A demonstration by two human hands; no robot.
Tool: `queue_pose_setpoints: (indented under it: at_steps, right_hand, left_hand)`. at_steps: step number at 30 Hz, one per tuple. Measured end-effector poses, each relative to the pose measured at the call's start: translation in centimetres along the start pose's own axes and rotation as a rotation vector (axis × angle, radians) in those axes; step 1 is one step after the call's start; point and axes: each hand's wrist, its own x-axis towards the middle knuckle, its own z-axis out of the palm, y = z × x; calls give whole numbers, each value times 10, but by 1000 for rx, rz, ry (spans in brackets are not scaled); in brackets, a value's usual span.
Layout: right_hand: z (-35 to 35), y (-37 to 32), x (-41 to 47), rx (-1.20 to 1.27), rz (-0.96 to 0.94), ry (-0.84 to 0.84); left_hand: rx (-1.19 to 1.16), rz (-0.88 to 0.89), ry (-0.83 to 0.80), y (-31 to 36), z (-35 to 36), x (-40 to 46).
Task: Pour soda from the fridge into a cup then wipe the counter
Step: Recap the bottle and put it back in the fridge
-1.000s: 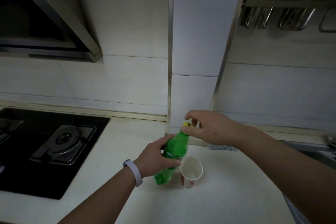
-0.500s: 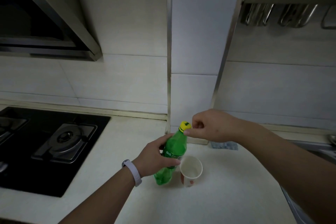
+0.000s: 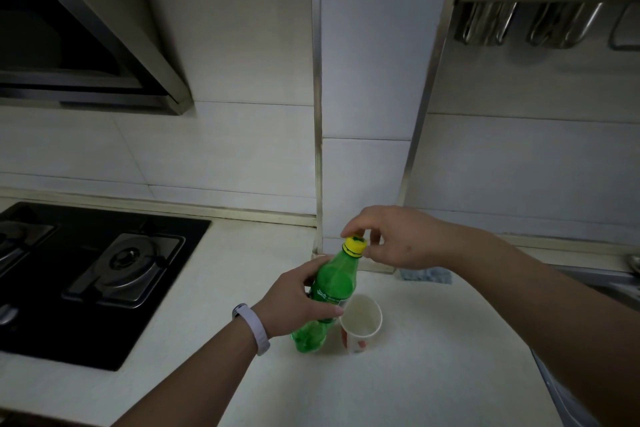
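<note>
Soda bottle [image 3: 334,291] upright on counter [image 3: 433,374], touching cup [image 3: 362,326] | L hand [image 3: 298,302] wraps body | R hand [image 3: 398,239] fingers pinch yellow cap [image 3: 354,246], prob still seated, hard to tell

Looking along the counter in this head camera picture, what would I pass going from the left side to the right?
Gas stove → wristband on the left arm → left hand gripping the green soda bottle → paper cup → blue cloth by the wall → sink edge.
</note>
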Motion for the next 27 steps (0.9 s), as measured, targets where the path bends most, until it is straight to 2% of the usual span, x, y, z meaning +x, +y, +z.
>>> queue_pose_setpoints:
  at_steps: [6,11,15,27]
  right_hand:
    - [11,9,-1,12,74,43]
    - [7,6,-5,97,-14,9]
    - [3,0,-7,49,-50,-40]
    - [24,-2,-5,-33,20,-43]
  left_hand:
    - [-6,-10,8,0,4,-5]
    - [0,-19,-7,-2,6,-10]
    - [25,-31,-10,-2,3,-13]
    - [48,-75,1,-6,3,-20]
